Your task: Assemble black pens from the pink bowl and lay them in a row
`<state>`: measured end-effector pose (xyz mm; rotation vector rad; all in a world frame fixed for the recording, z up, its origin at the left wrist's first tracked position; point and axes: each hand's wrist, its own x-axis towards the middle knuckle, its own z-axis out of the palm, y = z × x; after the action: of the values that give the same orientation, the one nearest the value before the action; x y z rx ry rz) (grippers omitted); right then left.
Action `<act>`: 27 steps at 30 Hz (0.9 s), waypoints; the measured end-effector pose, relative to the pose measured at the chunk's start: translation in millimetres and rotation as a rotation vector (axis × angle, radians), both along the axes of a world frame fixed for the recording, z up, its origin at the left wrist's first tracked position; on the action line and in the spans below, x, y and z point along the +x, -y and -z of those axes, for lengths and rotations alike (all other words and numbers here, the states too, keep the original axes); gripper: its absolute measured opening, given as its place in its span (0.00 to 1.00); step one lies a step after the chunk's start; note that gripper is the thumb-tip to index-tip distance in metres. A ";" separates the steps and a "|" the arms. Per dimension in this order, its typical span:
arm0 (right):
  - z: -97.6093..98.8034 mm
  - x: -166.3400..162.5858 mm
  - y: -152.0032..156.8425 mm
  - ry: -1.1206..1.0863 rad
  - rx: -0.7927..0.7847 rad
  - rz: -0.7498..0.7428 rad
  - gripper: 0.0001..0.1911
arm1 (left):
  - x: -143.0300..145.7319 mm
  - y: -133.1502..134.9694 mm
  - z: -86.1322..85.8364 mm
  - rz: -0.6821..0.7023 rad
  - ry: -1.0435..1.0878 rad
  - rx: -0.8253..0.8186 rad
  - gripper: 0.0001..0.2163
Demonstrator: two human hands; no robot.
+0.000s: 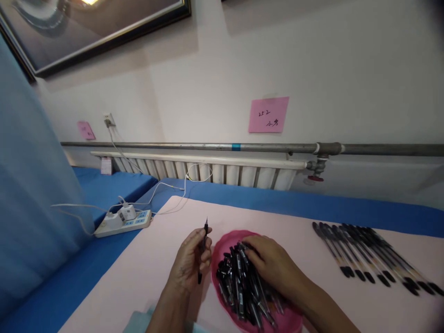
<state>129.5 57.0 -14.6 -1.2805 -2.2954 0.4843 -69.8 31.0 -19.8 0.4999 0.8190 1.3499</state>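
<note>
My left hand point(194, 259) is closed around a slim black pen point(206, 230), held nearly upright with its fine point up, just left of a pink bowl point(215, 252). Its lower black end shows below my fingers. The scalloped bowl is heaped with black and clear pen parts point(239, 277), possibly caps. Over the bowl's right side, my right hand point(272, 259) rests on the pile with its fingers curled into it. The fingertips are partly hidden, and I cannot make out what they pinch.
Assembled-looking black pens point(373, 252) lie in a slanted row at right on the pink sheet point(156, 259). A white power strip point(140, 221) with chargers and cables sits at left on the blue cover point(114, 252). Behind stand a radiator point(239, 175) and a pipe point(197, 146).
</note>
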 end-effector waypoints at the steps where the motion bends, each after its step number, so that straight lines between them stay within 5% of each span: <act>1: 0.0 0.3 0.0 0.011 0.000 0.003 0.12 | 0.2 0.3 -1.2 0.001 -0.007 0.000 0.14; 27: -0.2 2.3 -2.4 0.012 0.012 0.103 0.14 | 1.3 3.8 -3.9 0.007 -0.148 0.050 0.14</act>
<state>131.8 59.5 -14.4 -1.3906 -2.2257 0.4275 -68.5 27.2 -15.9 0.6474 0.9045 1.3410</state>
